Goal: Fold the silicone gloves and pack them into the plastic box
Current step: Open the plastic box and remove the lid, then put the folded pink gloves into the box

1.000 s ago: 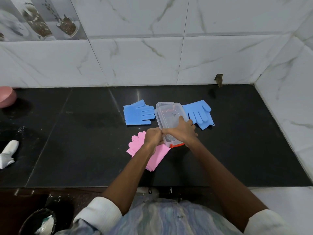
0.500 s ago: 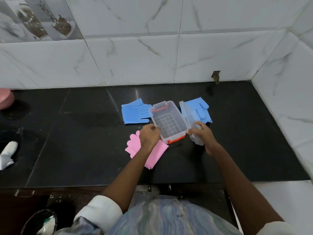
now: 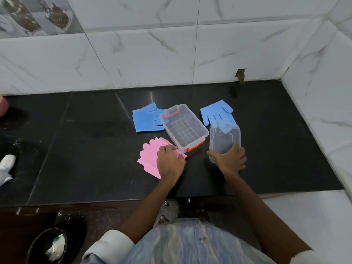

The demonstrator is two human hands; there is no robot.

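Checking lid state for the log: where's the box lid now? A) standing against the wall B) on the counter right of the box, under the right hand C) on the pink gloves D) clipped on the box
B: the lid lies on the counter right of the open box, with the right hand on its near end and its far end over a blue glove.

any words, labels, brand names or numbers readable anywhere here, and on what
None can be read.
Plastic box: clear walls and orange latches, no label visible.
Lid: faint raised marks, too blurred to read.
Blue gloves and pink gloves: plain, no print visible.
Picture tile on the wall: an image only, no lettering.
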